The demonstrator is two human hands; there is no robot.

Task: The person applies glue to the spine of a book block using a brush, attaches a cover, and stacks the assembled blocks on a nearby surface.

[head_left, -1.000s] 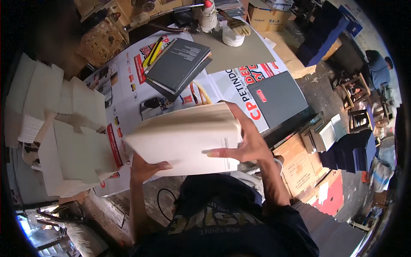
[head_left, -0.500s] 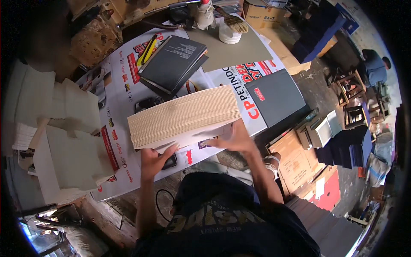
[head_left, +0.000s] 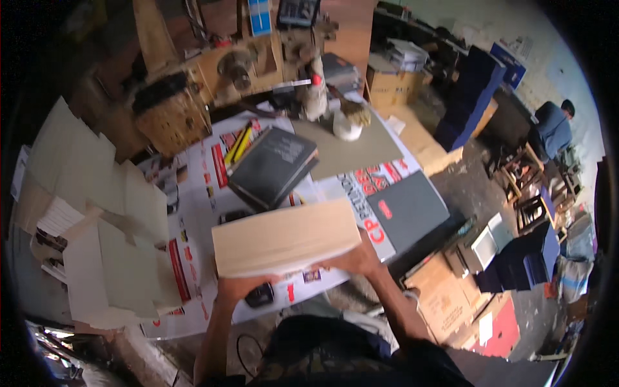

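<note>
A thick block of cream paper sheets (head_left: 287, 235) is held up above the table's near edge, its layered side facing up. My left hand (head_left: 240, 287) is closed on its lower left corner. My right hand (head_left: 353, 258) grips the lower right edge, its fingers partly hidden under the block. Beyond the block lies a dark grey hardcover book (head_left: 274, 164) on top of another, with a yellow-and-black cutter knife (head_left: 240, 145) beside them. To the right, a flat grey cover (head_left: 409, 209) rests on the table.
Tall stacks of white paper blocks (head_left: 126, 264) crowd the left side. A white pot (head_left: 348, 127) with a brush (head_left: 356, 111) stands on a grey board (head_left: 354, 151) at the back. Cardboard boxes (head_left: 445, 293) sit at the right. Another person (head_left: 553, 129) sits far right.
The view has tilted up, so more of the back shows. My right hand, spread at the block's end before, now closes on its lower edge. The block sits more level.
</note>
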